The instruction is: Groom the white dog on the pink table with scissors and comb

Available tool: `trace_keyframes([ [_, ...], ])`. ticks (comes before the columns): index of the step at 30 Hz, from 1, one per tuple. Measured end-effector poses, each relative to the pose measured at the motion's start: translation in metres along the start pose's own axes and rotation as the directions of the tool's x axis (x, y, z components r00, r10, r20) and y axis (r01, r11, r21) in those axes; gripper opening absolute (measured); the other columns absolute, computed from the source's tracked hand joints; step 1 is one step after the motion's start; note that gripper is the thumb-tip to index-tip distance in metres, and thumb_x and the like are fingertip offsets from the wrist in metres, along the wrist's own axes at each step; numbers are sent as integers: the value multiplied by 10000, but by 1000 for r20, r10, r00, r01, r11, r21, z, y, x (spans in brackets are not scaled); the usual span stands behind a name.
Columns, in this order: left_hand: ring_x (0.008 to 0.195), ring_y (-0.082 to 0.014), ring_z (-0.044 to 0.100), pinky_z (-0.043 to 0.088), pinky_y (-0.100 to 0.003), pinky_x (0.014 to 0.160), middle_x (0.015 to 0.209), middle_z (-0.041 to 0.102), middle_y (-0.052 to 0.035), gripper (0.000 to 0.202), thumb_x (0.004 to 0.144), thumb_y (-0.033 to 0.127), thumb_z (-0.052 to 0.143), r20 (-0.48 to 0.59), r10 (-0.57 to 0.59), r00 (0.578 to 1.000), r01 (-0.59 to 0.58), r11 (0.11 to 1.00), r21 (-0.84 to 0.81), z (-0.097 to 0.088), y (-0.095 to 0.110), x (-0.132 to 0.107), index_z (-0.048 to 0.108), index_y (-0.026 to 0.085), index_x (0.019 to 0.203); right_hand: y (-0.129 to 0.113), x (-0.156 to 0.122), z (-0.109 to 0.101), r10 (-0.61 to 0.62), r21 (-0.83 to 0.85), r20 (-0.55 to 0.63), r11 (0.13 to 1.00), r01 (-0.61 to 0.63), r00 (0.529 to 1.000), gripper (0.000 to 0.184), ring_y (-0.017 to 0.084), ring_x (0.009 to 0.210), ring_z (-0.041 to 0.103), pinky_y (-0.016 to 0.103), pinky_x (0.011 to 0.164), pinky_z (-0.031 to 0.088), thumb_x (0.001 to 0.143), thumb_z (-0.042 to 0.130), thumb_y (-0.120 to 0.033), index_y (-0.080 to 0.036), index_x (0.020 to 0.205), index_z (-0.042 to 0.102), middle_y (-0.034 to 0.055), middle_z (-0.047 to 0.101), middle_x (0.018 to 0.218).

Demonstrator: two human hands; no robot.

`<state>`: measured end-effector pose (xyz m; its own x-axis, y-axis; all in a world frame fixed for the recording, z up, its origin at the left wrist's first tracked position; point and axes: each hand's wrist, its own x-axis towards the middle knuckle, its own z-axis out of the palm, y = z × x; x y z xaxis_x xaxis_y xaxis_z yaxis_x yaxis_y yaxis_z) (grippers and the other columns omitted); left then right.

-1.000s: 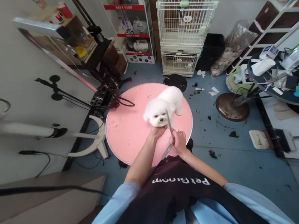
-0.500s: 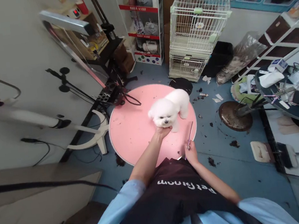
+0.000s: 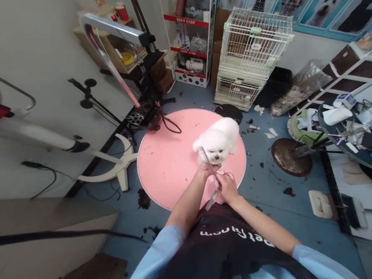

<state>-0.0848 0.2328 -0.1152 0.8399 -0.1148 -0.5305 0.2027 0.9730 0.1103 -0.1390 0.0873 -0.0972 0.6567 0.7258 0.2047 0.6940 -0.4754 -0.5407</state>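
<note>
A small white fluffy dog (image 3: 221, 139) stands near the right edge of a round pink table (image 3: 167, 164), facing me. My left hand (image 3: 206, 170) cups the dog under its chin, fingers closed on the muzzle. In my right hand (image 3: 228, 187), closed, are grooming scissors (image 3: 209, 166) with a comb. The blades point up beside the dog's face, on its left as I see it.
A white wire cage (image 3: 250, 56) stands behind the table. A dryer on a white stand (image 3: 55, 143) sits at the left, a cluttered round trolley (image 3: 360, 137) at the right. Clumps of dark fur dot the blue floor (image 3: 279, 191). A round stool base (image 3: 290, 156) lies to the right.
My right hand has swung the scissors from out at the right of the table back in to the dog's face. The dog's head has dropped a little. The left hand still holds its chin.
</note>
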Motion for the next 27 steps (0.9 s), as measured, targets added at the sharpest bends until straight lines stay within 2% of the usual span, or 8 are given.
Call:
trace_keyframes([
  [3,618,-141,619,382,-207,507,713,681,-22,64,873,228,631,-31,-7,1000,7,1000,6,1,4,3,605,172,855,3,-9,2,108,45,60,993,-111,992,170,214,809,619,385,982,384,817,540,-150,-208,893,681,43,703,771],
  [5,635,-137,627,403,-207,517,720,677,-19,20,870,191,609,-39,-1,999,2,1000,9,4,9,4,608,175,882,8,-26,8,304,87,118,945,-314,945,98,226,868,630,381,979,416,835,564,-215,-217,868,656,51,708,829],
  [8,640,-133,619,411,-205,517,717,662,-23,65,886,207,599,-35,8,999,-7,1000,11,8,14,3,627,178,938,22,-54,16,591,64,136,796,-602,795,212,253,844,647,358,815,486,953,438,-303,-217,876,616,82,690,834],
  [11,652,-144,616,411,-218,512,743,663,-30,77,905,233,600,-23,21,1000,-21,1000,2,10,12,-1,632,181,951,47,-62,19,727,9,192,670,-742,659,323,258,759,673,323,675,480,1008,363,-359,-220,859,614,81,670,730],
  [15,695,-152,627,429,-224,541,790,676,-42,89,902,229,625,-26,50,998,-50,999,-13,10,11,-5,643,170,967,77,-47,15,777,-9,346,563,-826,526,366,232,728,699,288,634,470,999,494,-451,-195,776,632,96,694,709],
  [19,683,-135,617,397,-190,536,782,689,-35,58,891,210,655,-56,77,995,-77,997,-1,20,17,-15,628,167,919,84,-50,1,792,36,475,419,-907,384,393,142,594,649,248,584,492,1036,494,-465,-151,863,657,31,681,698],
  [24,659,-115,633,466,-176,562,801,727,7,91,917,258,618,-16,55,998,-54,996,71,23,36,-26,652,232,998,82,-101,-30,859,128,497,71,-989,126,313,178,913,686,366,792,604,994,633,-388,-151,1198,638,68,684,1122],
  [27,776,-214,719,612,-364,691,872,770,8,242,876,322,636,-13,113,993,-112,991,78,13,57,-15,686,321,1113,88,-136,-53,866,227,499,-149,-962,-16,347,219,1034,675,423,876,595,990,638,-371,-162,1266,617,93,655,1235],
])
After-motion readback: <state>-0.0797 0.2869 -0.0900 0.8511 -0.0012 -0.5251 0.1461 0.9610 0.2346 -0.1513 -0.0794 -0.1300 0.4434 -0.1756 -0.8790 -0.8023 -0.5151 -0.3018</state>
